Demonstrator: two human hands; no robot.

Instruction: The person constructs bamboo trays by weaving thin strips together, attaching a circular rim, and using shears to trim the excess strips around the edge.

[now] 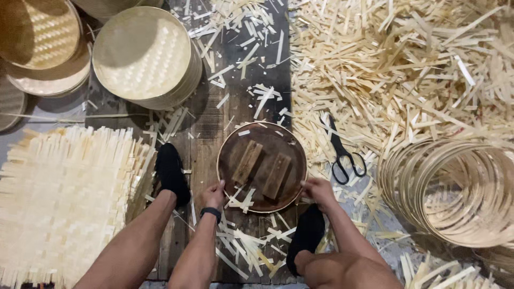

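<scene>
Wooden round disc (262,167) gripped at its near rim by left hand (213,195) and right hand (317,190), fingers curled narrow

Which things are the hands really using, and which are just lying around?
In use:
left hand and right hand, both gripping the rim of the round brown disc
two wooden blocks on the disc

Lying about:
black scissors
woven mat
stack of round woven lids
bamboo hoops
loose bamboo strips
</scene>
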